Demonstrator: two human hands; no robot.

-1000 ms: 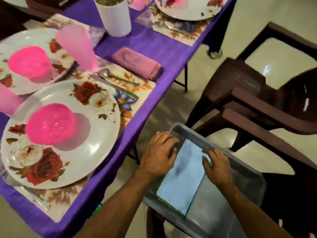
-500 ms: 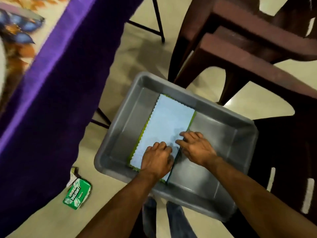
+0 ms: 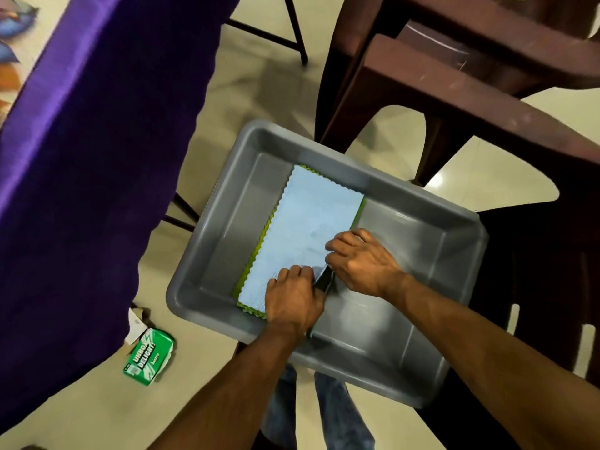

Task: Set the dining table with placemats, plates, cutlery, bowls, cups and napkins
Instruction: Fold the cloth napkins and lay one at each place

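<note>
A folded light-blue napkin [image 3: 308,228] with a zigzag edge lies in a grey plastic tub [image 3: 224,241], on top of a green napkin [image 3: 256,254] whose edge shows along its left side. My left hand [image 3: 292,298] rests with curled fingers on the blue napkin's near end. My right hand [image 3: 362,263] pinches the napkin's near right edge, which is raised a little, with a dark gap under it between the two hands. The set table is almost out of view at the upper left.
The purple tablecloth [image 3: 97,157] hangs at the left, with a corner of a floral placemat [image 3: 13,34] above it. Brown plastic chairs [image 3: 470,79] stand behind and right of the tub. A green packet [image 3: 149,357] lies on the tiled floor. Black table legs [image 3: 292,30] cross the top.
The view has dropped from the set table to the tub. Both hands slid from the napkin's far end to its near end, and its right edge has lifted slightly.
</note>
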